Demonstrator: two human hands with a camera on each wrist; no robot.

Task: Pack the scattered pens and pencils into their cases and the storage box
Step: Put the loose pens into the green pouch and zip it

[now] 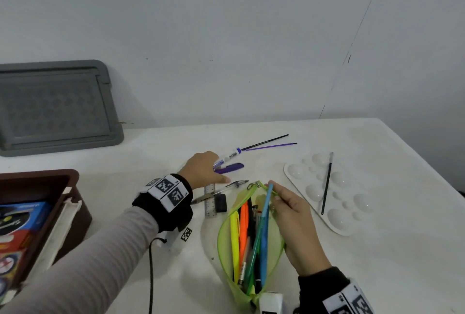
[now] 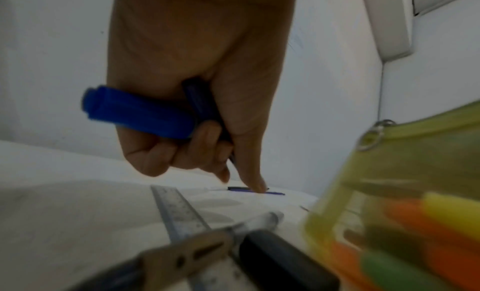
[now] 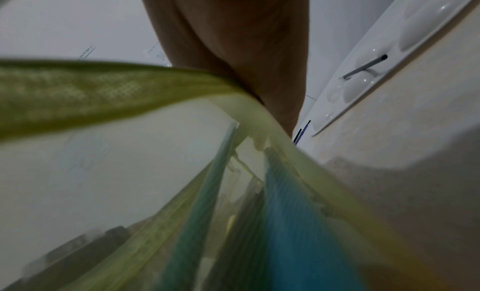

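On the white table [image 1: 377, 263], near its front edge, the open green pencil case [image 1: 249, 250] is held at its rim by the right hand [image 1: 294, 215], while a blue marker [image 2: 140, 112] is gripped in the left hand [image 1: 201, 169] further back.

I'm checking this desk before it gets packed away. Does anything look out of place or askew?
One thing: a dark paintbrush lies across the white paint palette, apart from the other stationery. A grey lid leans tilted against the wall, off its box. Nothing looks spilled or damaged.
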